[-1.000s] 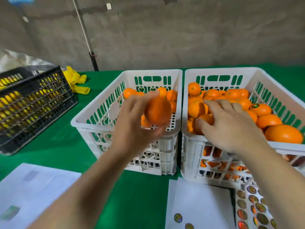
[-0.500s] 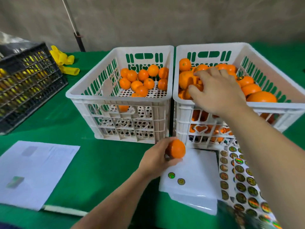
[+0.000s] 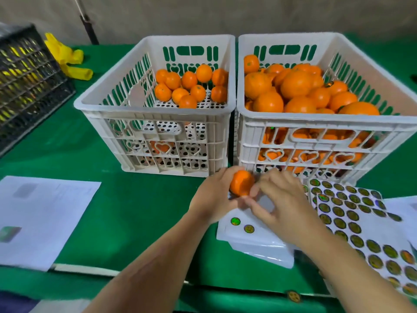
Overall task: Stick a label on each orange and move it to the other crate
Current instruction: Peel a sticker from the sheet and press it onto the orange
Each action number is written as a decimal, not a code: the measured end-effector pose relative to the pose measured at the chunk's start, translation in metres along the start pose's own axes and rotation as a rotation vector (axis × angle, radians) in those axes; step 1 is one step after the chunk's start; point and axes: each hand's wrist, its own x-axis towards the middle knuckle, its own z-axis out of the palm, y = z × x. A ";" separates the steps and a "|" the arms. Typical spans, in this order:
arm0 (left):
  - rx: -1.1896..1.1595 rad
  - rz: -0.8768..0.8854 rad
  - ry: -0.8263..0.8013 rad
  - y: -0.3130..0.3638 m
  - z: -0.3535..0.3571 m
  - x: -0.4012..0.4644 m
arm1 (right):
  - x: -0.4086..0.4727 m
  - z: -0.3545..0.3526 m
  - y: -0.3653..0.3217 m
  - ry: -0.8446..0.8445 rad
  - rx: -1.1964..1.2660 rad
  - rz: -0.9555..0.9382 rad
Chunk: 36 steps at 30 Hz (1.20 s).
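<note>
My left hand (image 3: 214, 195) holds one orange (image 3: 241, 183) low in front of the crates. My right hand (image 3: 282, 204) touches it, fingers bent; whether it pinches a label, I cannot tell. The left crate (image 3: 155, 123) has a few oranges. The right crate (image 3: 327, 123) is piled high, so lots remain.

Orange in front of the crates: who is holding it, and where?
The left hand grips the orange round its left side. The right hand's fingers touch its right side.
</note>
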 end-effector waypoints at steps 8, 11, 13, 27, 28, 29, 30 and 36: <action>0.001 0.003 0.014 0.000 0.000 -0.002 | -0.025 0.025 0.018 -0.509 0.144 0.122; 0.008 -0.001 0.016 -0.001 0.001 -0.003 | -0.030 0.027 0.015 -0.477 0.125 0.112; 0.007 -0.003 0.015 -0.001 0.001 -0.003 | -0.033 0.028 0.013 -0.458 0.120 0.115; 0.022 0.053 0.029 -0.001 0.001 -0.004 | 0.011 0.003 0.012 -0.143 0.590 0.454; 0.009 0.060 0.032 -0.001 0.001 -0.005 | 0.021 0.002 0.013 -0.121 0.634 0.475; -0.008 0.063 0.028 -0.001 0.001 -0.005 | 0.029 0.003 0.012 -0.107 0.681 0.499; -0.021 0.065 0.021 -0.001 0.001 -0.005 | 0.036 0.004 0.012 -0.102 0.707 0.518; -0.040 0.109 -0.007 0.000 0.000 -0.005 | 0.063 0.013 0.019 -0.308 0.491 0.526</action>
